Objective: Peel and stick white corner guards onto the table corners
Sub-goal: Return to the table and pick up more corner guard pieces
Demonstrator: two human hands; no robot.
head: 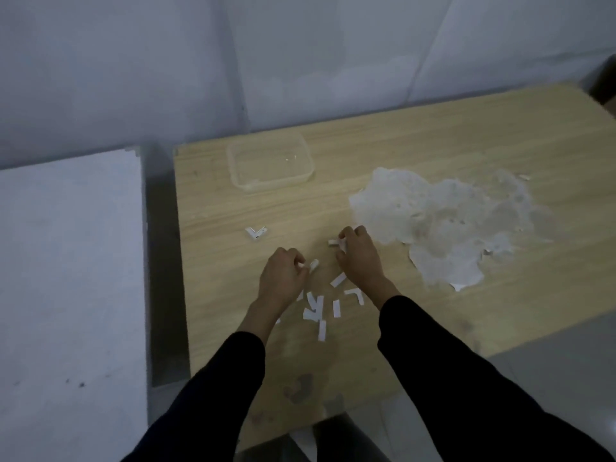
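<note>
On the wooden table [433, 145], my right hand [358, 258] pinches a small white corner guard [334, 242] at its fingertips. My left hand [283, 278] has curled fingers that pinch a white backing strip [313, 264]. Another white L-shaped corner guard [256, 232] lies loose on the table to the left of both hands. Several peeled white backing strips [316, 305] are scattered on the wood between my wrists.
A clear plastic container [270, 161] stands toward the table's far left. A big patch of torn, peeled surface [450, 221] spreads to the right of my hands. A white surface [66, 278] lies left of the table across a narrow gap.
</note>
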